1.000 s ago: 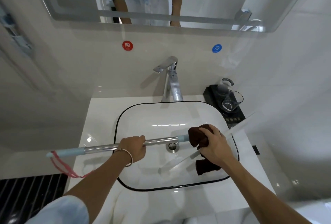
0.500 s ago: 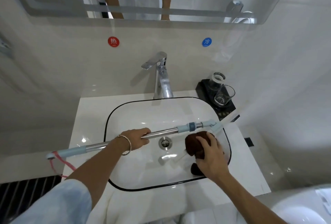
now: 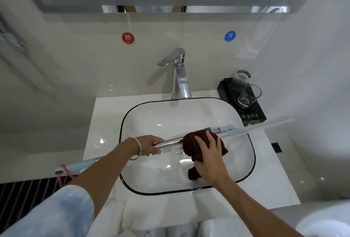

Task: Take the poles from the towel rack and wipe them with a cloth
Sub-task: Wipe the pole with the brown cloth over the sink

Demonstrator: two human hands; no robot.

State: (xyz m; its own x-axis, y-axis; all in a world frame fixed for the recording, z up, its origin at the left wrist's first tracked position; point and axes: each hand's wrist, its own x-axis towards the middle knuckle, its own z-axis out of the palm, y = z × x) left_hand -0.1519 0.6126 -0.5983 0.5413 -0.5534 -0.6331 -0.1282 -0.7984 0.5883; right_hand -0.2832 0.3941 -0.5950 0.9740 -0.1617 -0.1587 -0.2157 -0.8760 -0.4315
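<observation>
A chrome pole (image 3: 169, 142) with pale blue end sleeves and a pink cord at its left tip lies across the white basin (image 3: 251, 161), slanting up to the right. My left hand (image 3: 151, 144) grips the pole near its middle. My right hand (image 3: 210, 153) holds a dark brown cloth (image 3: 193, 144) wrapped round the pole just right of my left hand. The pole's pale right section (image 3: 265, 126) runs past the basin's right rim toward the wall.
A chrome tap (image 3: 179, 77) stands behind the basin. Two drinking glasses (image 3: 248, 94) sit on a black tray (image 3: 225, 89) at the back right of the white counter. Mirror above, red and blue stickers on the wall, a white toilet bowl (image 3: 327, 221) at bottom right.
My right hand slid the brown cloth left along the pole, from the blue right end toward my left hand. The left hand kept its grip on the pole.
</observation>
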